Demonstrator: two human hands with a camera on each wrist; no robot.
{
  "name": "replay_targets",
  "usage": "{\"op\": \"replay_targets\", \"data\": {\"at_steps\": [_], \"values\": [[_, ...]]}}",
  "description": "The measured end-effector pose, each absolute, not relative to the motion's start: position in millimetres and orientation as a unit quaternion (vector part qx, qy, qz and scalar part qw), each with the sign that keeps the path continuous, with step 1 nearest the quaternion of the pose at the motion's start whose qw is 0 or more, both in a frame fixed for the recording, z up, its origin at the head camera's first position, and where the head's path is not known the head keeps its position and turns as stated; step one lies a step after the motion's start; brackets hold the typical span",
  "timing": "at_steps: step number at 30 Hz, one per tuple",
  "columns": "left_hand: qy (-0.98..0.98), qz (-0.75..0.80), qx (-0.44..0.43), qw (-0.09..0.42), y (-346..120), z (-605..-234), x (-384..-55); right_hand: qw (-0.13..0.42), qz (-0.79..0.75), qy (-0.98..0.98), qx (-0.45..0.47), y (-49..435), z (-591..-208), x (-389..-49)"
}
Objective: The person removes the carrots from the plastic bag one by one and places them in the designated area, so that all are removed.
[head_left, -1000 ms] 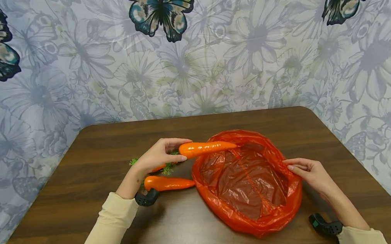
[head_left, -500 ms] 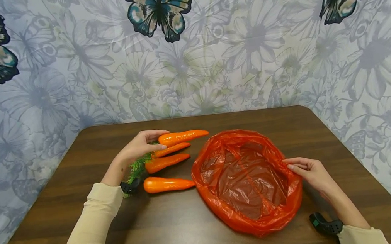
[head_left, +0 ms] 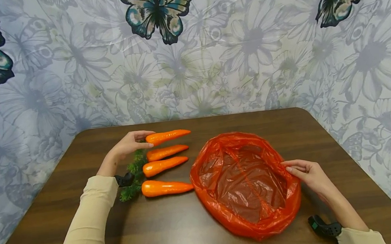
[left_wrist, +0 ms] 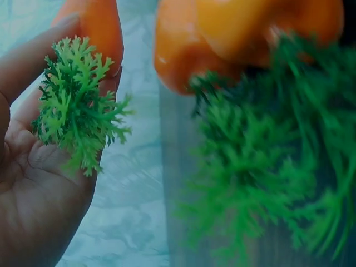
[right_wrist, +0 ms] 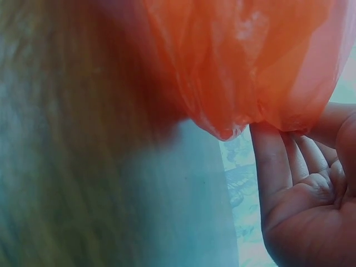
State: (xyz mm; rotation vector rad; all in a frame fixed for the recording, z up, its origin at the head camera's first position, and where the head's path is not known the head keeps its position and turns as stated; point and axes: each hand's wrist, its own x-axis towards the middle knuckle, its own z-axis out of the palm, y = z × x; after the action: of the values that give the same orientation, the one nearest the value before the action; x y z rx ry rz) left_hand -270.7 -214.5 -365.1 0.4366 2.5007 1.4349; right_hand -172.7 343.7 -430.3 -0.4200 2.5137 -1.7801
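At the far end of a row of carrots, my left hand holds a carrot by its thick leafy end, the tip pointing right. The left wrist view has its short green top against the palm, thumb and fingers around the orange base. Three more carrots lie nearer me: one close by, a middle one and a front one whose tip reaches the bag. My right hand pinches the right rim of an open red plastic bag between thumb and fingers.
Feathery carrot greens spread left of the row, close by my left wrist's black band. The brown wooden table ends at a back edge before a flower-and-butterfly wall covering.
My left hand has carried the carrot leftward, away from above the bag's left rim to the far side of the other carrots. My right hand keeps its hold on the bag.
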Motion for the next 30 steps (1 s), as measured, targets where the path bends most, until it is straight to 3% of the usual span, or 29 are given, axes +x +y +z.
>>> {"op": "replay_targets", "data": {"at_steps": [15,30], "values": [[0.853,0.489,0.121,0.137,-238.1,-396.0,-287.2,0.024,-0.58,0.803,-0.134,339.1,-434.7,-174.7],[0.831,0.517,0.115,0.171,-237.1,-403.3,-296.5,0.018,-0.589,0.793,-0.154,341.4,-430.9,-174.5]]}}
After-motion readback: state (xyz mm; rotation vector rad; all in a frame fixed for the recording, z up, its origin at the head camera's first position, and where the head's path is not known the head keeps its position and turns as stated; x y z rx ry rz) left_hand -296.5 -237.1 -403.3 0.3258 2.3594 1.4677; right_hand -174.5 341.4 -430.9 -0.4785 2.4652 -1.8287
